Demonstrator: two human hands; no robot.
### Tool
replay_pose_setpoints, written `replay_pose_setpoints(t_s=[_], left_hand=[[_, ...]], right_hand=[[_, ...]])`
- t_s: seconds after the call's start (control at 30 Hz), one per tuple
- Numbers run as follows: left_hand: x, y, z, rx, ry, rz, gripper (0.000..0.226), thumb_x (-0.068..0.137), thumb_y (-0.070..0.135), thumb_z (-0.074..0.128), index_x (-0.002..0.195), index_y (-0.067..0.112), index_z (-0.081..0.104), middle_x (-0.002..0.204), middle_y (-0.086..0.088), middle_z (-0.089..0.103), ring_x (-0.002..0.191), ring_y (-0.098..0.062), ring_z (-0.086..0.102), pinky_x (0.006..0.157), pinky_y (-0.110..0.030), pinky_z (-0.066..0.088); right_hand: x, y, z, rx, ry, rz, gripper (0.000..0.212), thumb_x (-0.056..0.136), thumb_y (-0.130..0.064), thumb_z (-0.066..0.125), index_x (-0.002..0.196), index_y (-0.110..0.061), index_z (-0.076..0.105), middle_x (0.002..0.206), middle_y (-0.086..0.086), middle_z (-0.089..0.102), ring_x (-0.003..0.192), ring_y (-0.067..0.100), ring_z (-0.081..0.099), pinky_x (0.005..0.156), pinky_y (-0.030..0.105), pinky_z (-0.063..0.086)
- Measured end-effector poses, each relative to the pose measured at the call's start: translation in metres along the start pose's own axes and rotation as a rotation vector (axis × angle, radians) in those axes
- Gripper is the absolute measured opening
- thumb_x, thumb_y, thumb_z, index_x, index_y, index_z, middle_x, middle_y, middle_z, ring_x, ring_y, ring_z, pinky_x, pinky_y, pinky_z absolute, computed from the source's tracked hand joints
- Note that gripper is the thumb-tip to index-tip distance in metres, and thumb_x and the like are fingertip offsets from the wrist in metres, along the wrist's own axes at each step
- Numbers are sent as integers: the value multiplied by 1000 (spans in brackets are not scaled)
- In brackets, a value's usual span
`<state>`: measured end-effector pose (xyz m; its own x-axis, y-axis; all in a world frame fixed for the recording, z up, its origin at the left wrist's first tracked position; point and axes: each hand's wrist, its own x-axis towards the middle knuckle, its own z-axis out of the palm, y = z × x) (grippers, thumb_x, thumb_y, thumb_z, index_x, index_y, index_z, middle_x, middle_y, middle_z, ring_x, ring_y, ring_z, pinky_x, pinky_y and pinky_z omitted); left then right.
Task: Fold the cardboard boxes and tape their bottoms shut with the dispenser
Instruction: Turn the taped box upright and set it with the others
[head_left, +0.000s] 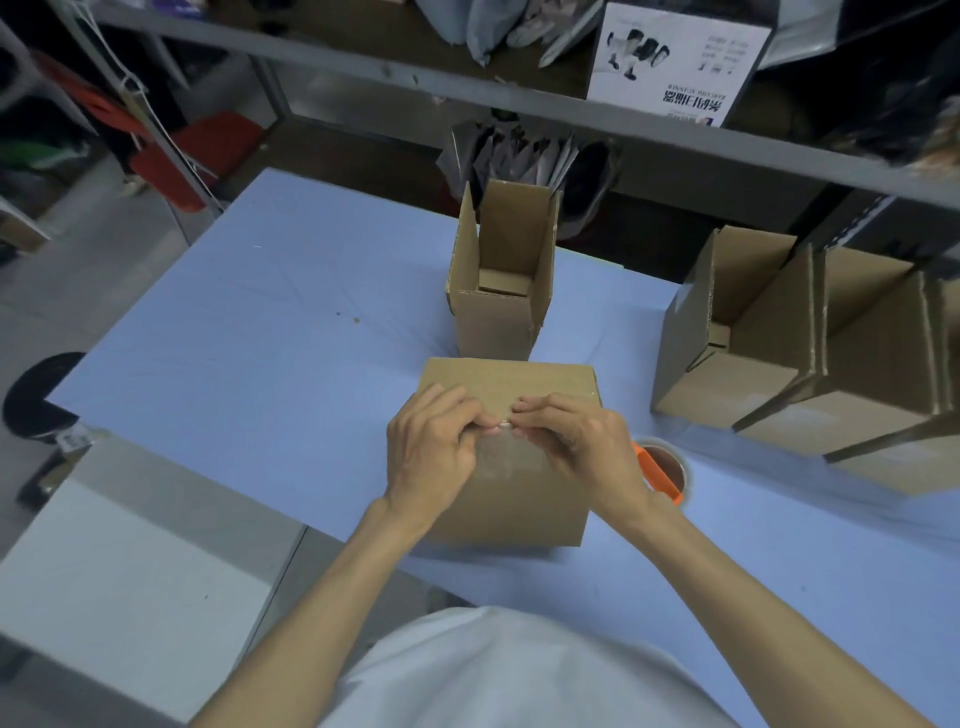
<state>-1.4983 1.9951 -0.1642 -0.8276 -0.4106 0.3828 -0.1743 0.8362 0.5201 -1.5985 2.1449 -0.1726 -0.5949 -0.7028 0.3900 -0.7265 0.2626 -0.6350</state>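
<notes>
The person stood over a table covered in pale blue (270, 322), with a closed-up cardboard box (511, 452) set near its front edge, directly below their chest. Both hands were on the box's upper edge, close enough that the fingertips nearly met. The left hand (434, 447) was curled, its thumb and fingers pinched down on the cardboard rim, and the right hand (576, 441) was curled the same way opposite it, fingertips pressing at the same spot. Under the two hands a strip of clear tape (498, 457) ran down the near face of the box, glinting a little; whether either hand actually gripped the tape's end or only pressed it flat, I could not tell. The tape dispenser (662, 473), a brownish roll with an orange handle, lay on the table just beside the right wrist, touching neither hand. Behind the box, nearly against its far side, stood a narrow open box (501, 291) with its flaps pointing up. Off to the right, well apart, sat a group of larger open boxes (800, 358) packed side by side. A grey metal shelf (519, 98) crossed the back, carrying a white printed carton (675, 57).
</notes>
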Motion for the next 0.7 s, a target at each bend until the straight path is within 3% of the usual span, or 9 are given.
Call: replay_pose_setpoints(t_s=[0.13, 0.23, 0.33, 0.43, 0.5, 0.57, 0.63, 0.7], left_hand=[[6, 2, 8, -14, 41, 11, 14, 79, 17, 62, 67, 15, 67, 65, 8, 60, 64, -16, 48, 59, -27, 36], [6, -13, 12, -75, -14, -23, 7, 78, 19, 74, 83, 16, 70, 79, 6, 60, 78, -14, 47, 73, -24, 38], [-1, -27, 10, -35, -228, 28, 54, 68, 22, 84, 118, 18, 63, 112, 0, 58, 108, -15, 48, 97, -20, 28], [-1, -28, 10, -14, -305, 79, 76, 62, 23, 88, 130, 18, 54, 125, 1, 52, 125, -18, 43, 107, -15, 16], [4, -25, 11, -76, -266, 43, 69, 64, 29, 85, 126, 22, 57, 121, 5, 53, 120, -14, 45, 105, -9, 15], [8, -20, 11, -133, -171, 10, 45, 77, 29, 77, 119, 23, 63, 114, 6, 57, 113, -14, 51, 101, -10, 21], [5, -19, 12, -137, -135, 4, 31, 83, 20, 72, 114, 19, 66, 110, 4, 61, 109, -19, 55, 99, -14, 27], [2, -23, 11, -115, -144, 32, 31, 83, 13, 72, 114, 16, 67, 111, 1, 63, 110, -22, 56, 97, -21, 33]], right_hand=[[0, 6, 0, -37, 92, 11, 8, 82, -16, 72, 86, -12, 77, 92, -2, 75, 92, 12, 71, 64, 35, 59], [7, 7, 4, -77, 112, -3, 7, 81, -19, 76, 86, -13, 76, 93, -4, 74, 91, 12, 70, 61, 33, 56], [9, 22, 0, -206, -40, -112, 40, 72, -27, 84, 108, -12, 71, 113, -1, 69, 99, 23, 66, 75, 37, 53], [5, 32, -4, -315, -168, -156, 73, 61, -41, 86, 124, -13, 61, 126, -1, 61, 106, 25, 58, 85, 42, 47], [4, 27, 1, -286, -72, -88, 59, 71, -54, 76, 115, -16, 63, 118, -4, 63, 101, 20, 57, 85, 37, 44], [10, 18, 9, -275, 92, -10, 43, 80, -56, 66, 98, -16, 66, 101, -6, 66, 89, 19, 57, 82, 32, 39], [11, 15, 16, -325, 134, -7, 36, 78, -48, 73, 91, -16, 65, 95, -4, 66, 83, 21, 55, 79, 31, 34], [3, 16, 20, -395, 63, -66, 51, 62, -42, 85, 100, -14, 65, 103, 0, 66, 84, 23, 56, 80, 33, 33]])
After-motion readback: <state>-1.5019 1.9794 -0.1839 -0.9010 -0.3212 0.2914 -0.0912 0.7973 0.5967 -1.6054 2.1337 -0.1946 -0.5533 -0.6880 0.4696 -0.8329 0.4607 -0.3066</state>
